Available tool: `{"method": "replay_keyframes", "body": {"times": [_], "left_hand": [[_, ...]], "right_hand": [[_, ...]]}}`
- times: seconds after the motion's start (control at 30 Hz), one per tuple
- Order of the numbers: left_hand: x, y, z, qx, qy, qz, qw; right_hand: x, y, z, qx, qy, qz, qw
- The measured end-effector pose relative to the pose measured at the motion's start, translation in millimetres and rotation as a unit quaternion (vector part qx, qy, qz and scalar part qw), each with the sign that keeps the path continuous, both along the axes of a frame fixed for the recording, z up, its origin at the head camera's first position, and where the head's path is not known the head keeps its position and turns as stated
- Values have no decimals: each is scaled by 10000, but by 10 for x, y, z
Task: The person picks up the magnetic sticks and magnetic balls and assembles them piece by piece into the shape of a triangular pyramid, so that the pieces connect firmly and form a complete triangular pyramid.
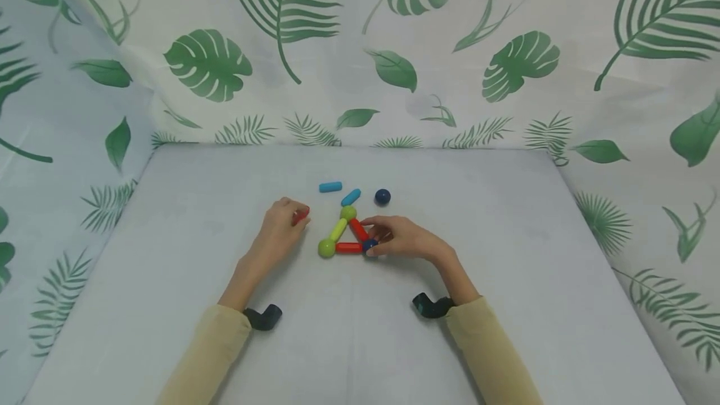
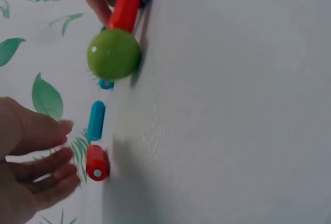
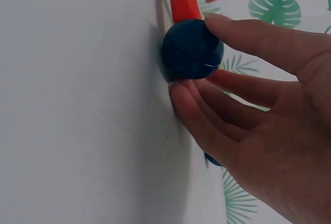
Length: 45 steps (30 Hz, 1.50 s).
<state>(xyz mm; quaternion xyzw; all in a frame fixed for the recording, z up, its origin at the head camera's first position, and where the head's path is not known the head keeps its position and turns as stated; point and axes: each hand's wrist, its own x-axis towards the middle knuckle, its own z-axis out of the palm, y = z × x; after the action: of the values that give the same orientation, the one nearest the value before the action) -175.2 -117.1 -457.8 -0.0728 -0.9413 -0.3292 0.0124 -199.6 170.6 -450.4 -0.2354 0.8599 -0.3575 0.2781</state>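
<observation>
1. Leaf-printed cloth point(image 1: 394, 49) is hanging behind and at both sides of a pale grey worktop point(image 1: 506, 305), green fronds and leaves showing on white.
2. Triangle of sticks and balls point(image 1: 347, 235) is lying near the middle of the worktop: a lime stick point(image 1: 338, 230) on its left side, a red stick point(image 1: 358, 229) on its right side, a second red stick point(image 1: 349, 247) along the near side.
3. Lime balls are sitting at two corners, one at the far tip point(image 1: 348, 212), a larger one at the near left corner point(image 1: 326, 247).
4. Dark blue ball point(image 3: 191, 49) is sitting at the near right corner, touching the near red stick.
5. Right hand point(image 1: 402, 237) is resting on the worktop just right of the triangle, thumb and fingers curling round the dark blue corner ball and pinching it.
6. Left hand point(image 1: 281, 225) is lying just left of the triangle, fingers curling at a loose red stick point(image 1: 301, 215); in the left wrist view the fingertips are standing slightly apart from that stick point(image 2: 96, 163), so contact cannot be told.
7. Two light blue sticks are lying loose toward the far edge, one flat point(image 1: 330, 187), one angled point(image 1: 350, 197) just beyond the far lime ball.
8. Loose dark blue ball point(image 1: 382, 196) is sitting right of the angled blue stick.
9. Tan sleeves point(image 1: 495, 355) are covering both forearms, a dark strap point(image 1: 432, 306) showing at each wrist.
</observation>
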Motion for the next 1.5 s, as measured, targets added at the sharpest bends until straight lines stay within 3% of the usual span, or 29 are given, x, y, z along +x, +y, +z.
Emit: {"method": "replay_keyframes", "body": {"times": [0.2, 0.4, 0.57, 0.77, 1.07, 1.37, 1.5], "left_hand": [[-141, -30, -47, -720, -531, 54, 9960], [-168, -10, -82, -804, -597, -63, 9950], [-154, 21, -76, -566, -687, -13, 9960], [-130, 66, -49, 30, -619, -137, 9980], [-73, 113, 36, 962, -893, -468, 9902], [28, 201, 133, 1355, -1056, -951, 9805], [50, 238, 105, 1357, -1158, -909, 9798]], "right_hand": [[4, -2, -25, -28, 52, 45, 10000], [1, 3, -46, -34, 139, 85, 9999], [3, 5, -34, -9, 137, 92, 9999], [4, 1, -29, 13, 94, 50, 9999], [1, -12, -21, -23, 126, 67, 9999], [7, -6, -25, 19, 89, 34, 10000], [13, 0, -14, -33, 120, 86, 9999]]}}
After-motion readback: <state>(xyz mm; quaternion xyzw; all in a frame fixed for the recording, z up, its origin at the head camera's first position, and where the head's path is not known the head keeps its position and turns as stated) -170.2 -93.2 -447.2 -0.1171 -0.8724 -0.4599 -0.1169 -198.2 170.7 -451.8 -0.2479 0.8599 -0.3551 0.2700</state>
